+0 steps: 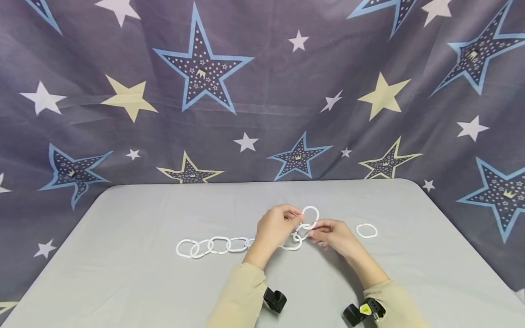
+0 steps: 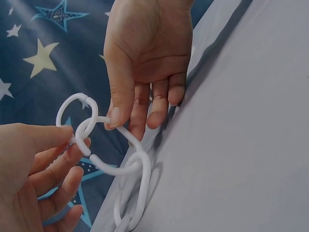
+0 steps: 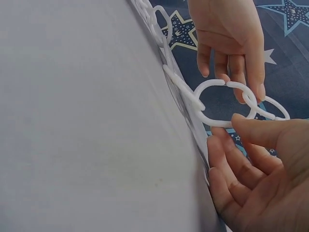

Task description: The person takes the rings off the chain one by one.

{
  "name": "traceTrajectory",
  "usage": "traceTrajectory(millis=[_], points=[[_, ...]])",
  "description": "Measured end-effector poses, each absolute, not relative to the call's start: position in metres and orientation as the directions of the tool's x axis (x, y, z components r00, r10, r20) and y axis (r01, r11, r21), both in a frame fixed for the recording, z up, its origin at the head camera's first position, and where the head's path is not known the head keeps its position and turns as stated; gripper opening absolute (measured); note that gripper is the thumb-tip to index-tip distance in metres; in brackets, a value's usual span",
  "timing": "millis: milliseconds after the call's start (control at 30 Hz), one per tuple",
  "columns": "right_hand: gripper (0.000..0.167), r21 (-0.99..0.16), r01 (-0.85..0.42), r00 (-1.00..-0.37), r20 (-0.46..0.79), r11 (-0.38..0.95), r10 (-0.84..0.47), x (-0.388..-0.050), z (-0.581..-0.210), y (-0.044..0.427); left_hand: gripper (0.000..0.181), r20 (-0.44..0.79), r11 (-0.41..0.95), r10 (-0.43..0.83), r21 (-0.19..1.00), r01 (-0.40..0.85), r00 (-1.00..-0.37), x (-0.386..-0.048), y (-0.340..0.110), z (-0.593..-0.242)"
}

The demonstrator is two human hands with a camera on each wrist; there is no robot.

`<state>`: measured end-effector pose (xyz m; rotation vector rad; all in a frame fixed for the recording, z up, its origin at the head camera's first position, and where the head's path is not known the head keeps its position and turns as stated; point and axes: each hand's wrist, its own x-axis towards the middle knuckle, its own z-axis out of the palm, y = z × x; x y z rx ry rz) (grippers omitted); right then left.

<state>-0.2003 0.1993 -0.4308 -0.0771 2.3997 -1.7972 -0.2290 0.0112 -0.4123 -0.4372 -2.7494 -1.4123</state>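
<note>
A chain of white plastic links [image 1: 220,238] stretches from the left toward the middle of the table, its right end raised between the hands. My left hand [image 1: 272,228] pinches the end link [image 2: 95,110] between thumb and fingers. Hooked through it is another open-ended link [image 2: 114,171], held by my right hand [image 1: 336,237] between thumb and fingers. That link's narrow split shows in both wrist views. Part of the chain is hidden behind the left hand and forearm in the head view.
One loose white link [image 1: 371,236] lies on the table to the right of the right hand. The table has a light grey cover [image 1: 123,273]. Behind its far edge hangs a dark curtain [image 1: 270,91] with stars.
</note>
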Motion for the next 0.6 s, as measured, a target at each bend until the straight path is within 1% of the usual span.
traceTrajectory(millis=[233,433,600], points=[[0.029,-0.955,0.06,-0.991,-0.093,0.29,-0.101,-0.201,-0.432,0.199,0.015,0.155,0.536,0.266,0.797,0.28,-0.951,-0.232,0.005,-0.413],[0.029,-0.956,0.09,-0.991,-0.115,0.28,-0.075,-0.203,-0.434,0.2,0.014,0.124,0.508,0.34,0.81,0.293,-0.932,-0.236,-0.002,-0.415],[0.03,-0.96,0.085,-0.991,-0.11,0.268,-0.08,-0.203,-0.434,0.2,0.013,0.132,0.492,0.383,0.809,0.323,-0.914,-0.241,-0.01,-0.418]])
